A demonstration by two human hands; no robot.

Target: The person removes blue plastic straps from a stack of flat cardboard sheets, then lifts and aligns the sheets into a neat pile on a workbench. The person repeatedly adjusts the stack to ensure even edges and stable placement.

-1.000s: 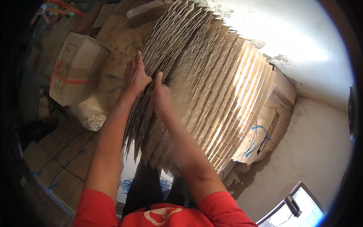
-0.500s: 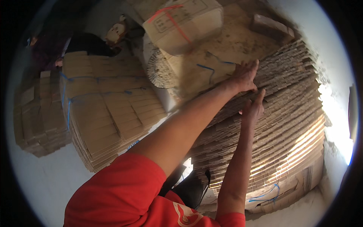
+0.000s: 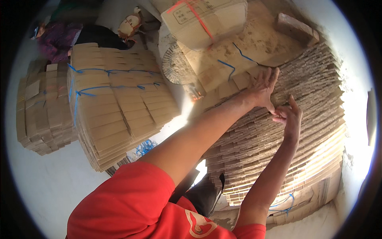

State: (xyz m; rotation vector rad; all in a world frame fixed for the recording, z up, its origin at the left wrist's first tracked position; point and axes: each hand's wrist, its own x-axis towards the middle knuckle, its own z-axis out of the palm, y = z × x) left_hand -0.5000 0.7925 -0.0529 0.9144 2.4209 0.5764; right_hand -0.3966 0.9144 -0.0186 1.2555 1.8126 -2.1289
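My left hand (image 3: 263, 89) lies with its fingers spread on the upper end of a large stack of flat cardboard pieces (image 3: 246, 147), layered in slanting rows. Close to its thumb is my right hand (image 3: 290, 116), index finger stretched out along the same cardboard and the other fingers partly bent. I see nothing held in either hand. Beyond my left hand, two short blue straps (image 3: 227, 65) lie over a dusty cardboard sheet (image 3: 211, 75).
A taped cardboard box (image 3: 207, 26) with a red strap sits at the far side, near a brick-like block (image 3: 297, 28). Bundled cardboard (image 3: 115, 107) tied with blue strap stands left. Another person (image 3: 59, 40) is at the far left. A wall (image 3: 358, 107) borders the right.
The view has shifted slightly. My right hand has slid to the right over the cardboard, and the left hand has come a little nearer with its fingers spread.
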